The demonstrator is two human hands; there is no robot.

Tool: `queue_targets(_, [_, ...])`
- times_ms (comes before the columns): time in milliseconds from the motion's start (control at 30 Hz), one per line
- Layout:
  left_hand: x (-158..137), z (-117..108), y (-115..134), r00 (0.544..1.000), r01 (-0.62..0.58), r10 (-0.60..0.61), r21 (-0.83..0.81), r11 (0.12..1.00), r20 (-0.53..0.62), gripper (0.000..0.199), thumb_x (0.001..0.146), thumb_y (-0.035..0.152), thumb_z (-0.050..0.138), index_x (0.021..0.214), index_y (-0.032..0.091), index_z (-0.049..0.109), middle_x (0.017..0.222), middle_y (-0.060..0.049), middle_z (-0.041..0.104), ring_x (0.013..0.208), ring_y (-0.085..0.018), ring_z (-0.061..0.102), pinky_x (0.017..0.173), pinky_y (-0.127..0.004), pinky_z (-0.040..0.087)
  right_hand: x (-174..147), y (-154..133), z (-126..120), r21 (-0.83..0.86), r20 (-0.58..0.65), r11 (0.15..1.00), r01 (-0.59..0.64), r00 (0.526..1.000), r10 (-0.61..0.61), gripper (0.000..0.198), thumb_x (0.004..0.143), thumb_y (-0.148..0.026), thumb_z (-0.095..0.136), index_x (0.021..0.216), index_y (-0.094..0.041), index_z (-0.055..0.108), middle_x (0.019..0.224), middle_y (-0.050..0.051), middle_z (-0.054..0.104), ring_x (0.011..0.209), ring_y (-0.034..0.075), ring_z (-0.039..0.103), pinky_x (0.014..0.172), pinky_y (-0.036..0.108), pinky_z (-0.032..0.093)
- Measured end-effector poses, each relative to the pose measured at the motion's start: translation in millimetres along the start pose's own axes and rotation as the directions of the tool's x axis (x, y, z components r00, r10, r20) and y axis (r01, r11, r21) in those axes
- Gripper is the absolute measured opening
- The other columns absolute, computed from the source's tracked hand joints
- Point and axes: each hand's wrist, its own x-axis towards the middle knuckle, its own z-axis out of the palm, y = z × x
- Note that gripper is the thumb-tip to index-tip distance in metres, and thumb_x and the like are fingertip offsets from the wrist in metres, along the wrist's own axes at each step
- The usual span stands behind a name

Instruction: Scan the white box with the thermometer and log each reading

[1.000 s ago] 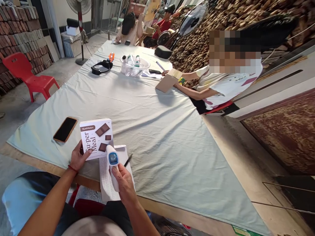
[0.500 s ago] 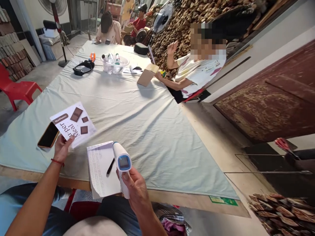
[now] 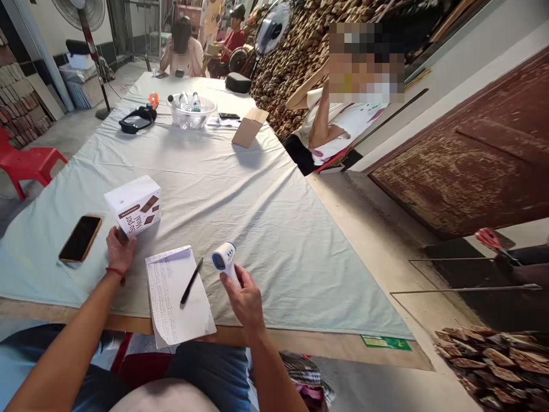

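The table (image 3: pixel 300 343) shows a bare wooden edge along its near side, matt and light brown; the rest is under a pale cloth (image 3: pixel 240 189), soft, matt and creased. The infrared thermometer (image 3: pixel 225 258) in the right hand (image 3: pixel 244 297) is smooth white plastic with a slight sheen. The box (image 3: pixel 134 212) touched by the left hand (image 3: pixel 119 250) is printed white cardboard, smooth. The notepad (image 3: pixel 175 297) is matt lined paper, its lower corner hanging over the near edge. The phone (image 3: pixel 80 238) has a glossy black glass face.
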Motion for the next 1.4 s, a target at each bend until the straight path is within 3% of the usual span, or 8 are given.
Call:
queue_targets(133, [-60, -11, 0, 0.99, -0.1, 0.09, 0.09, 0.991, 0.107, 0.046, 0.072, 0.036, 0.073, 0.113, 0.02, 0.058, 0.117, -0.011, 0.06, 0.112, -0.029, 0.059, 0.097, -0.049, 0.052, 23, 50, 0, -0.448, 0.003, 0.885, 0.124, 0.991, -0.137, 0.062, 0.084, -0.069, 0.048, 0.111, -0.018, 0.069, 0.097, 0.013, 0.066, 0.092, 0.029, 0.059, 0.08, 0.04, 0.046])
queue_targets(333, [-119, -27, 7, 0.828, -0.448, 0.359, 0.124, 0.885, 0.431, 0.026, 0.085, 0.031, 0.064, 0.11, 0.023, 0.066, 0.116, -0.009, 0.067, 0.115, -0.028, 0.06, 0.106, -0.049, 0.048, 24, 63, -4, -0.678, -0.008, 0.69, 0.253, 0.936, -0.352, 0.06, 0.092, -0.061, 0.046, 0.12, -0.013, 0.068, 0.101, 0.016, 0.062, 0.092, 0.029, 0.054, 0.078, 0.039, 0.041])
queue_targets(533, [-125, -25, 9, 0.696, -0.613, 0.454, 0.131, 0.779, 0.557, 0.023, 0.087, 0.03, 0.063, 0.108, 0.023, 0.067, 0.118, -0.009, 0.065, 0.121, -0.029, 0.056, 0.108, -0.047, 0.045, 21, 32, 30, -0.46, 0.359, 0.577, 0.675, 0.736, -0.574, 0.033, 0.099, -0.025, 0.043, 0.11, -0.022, 0.074, 0.09, 0.008, 0.062, 0.087, 0.022, 0.054, 0.079, 0.033, 0.039])
queue_targets(833, [-129, -24, 12, 0.595, -0.708, 0.452, 0.168, 0.686, 0.665, 0.029, 0.086, 0.032, 0.066, 0.113, 0.02, 0.065, 0.119, -0.01, 0.059, 0.12, -0.029, 0.051, 0.108, -0.046, 0.042, 44, 21, 27, -0.293, 0.697, 0.388, 0.874, 0.473, -0.539, 0.021, 0.093, -0.013, 0.052, 0.097, -0.023, 0.07, 0.089, 0.007, 0.065, 0.084, 0.021, 0.057, 0.078, 0.033, 0.041])
queue_targets(900, [-130, -24, 12, 0.588, -0.716, 0.453, 0.17, 0.677, 0.67, 0.03, 0.087, 0.031, 0.066, 0.115, 0.02, 0.064, 0.12, -0.01, 0.057, 0.12, -0.028, 0.05, 0.108, -0.046, 0.04, 43, 19, 23, -0.222, 0.623, 0.496, 0.84, 0.513, -0.591, 0.016, 0.096, -0.019, 0.05, 0.096, -0.022, 0.066, 0.085, 0.006, 0.064, 0.079, 0.02, 0.058, 0.075, 0.032, 0.044])
queue_targets(1100, [-132, -23, 13, 0.572, -0.74, 0.471, 0.174, 0.65, 0.672, 0.033, 0.087, 0.032, 0.066, 0.117, 0.019, 0.064, 0.12, -0.011, 0.055, 0.119, -0.028, 0.048, 0.109, -0.046, 0.039, 1, 14, 52, 0.204, 0.266, 0.909, 0.363, 0.873, -0.408, 0.012, 0.092, -0.032, 0.055, 0.087, -0.022, 0.059, 0.07, 0.0, 0.062, 0.061, 0.016, 0.06, 0.058, 0.028, 0.05])
queue_targets(1233, [-132, -23, 13, 0.572, -0.746, 0.47, 0.188, 0.639, 0.672, 0.033, 0.088, 0.033, 0.065, 0.119, 0.021, 0.064, 0.121, -0.011, 0.055, 0.119, -0.028, 0.048, 0.109, -0.045, 0.039, -23, 12, 83, 0.329, 0.345, 0.926, 0.187, 0.889, -0.302, 0.017, 0.088, -0.03, 0.053, 0.093, -0.021, 0.066, 0.076, 0.002, 0.069, 0.063, 0.017, 0.065, 0.061, 0.03, 0.054])
queue_targets(1400, [-134, -23, 12, 0.576, -0.749, 0.476, 0.195, 0.634, 0.664, 0.032, 0.088, 0.033, 0.064, 0.118, 0.021, 0.064, 0.12, -0.01, 0.055, 0.12, -0.029, 0.048, 0.109, -0.046, 0.04, -31, 20, 101, 0.196, 0.207, 0.931, 0.308, 0.915, -0.347, 0.005, 0.077, -0.025, 0.058, 0.075, -0.022, 0.062, 0.063, -0.002, 0.062, 0.054, 0.013, 0.056, 0.054, 0.026, 0.048])
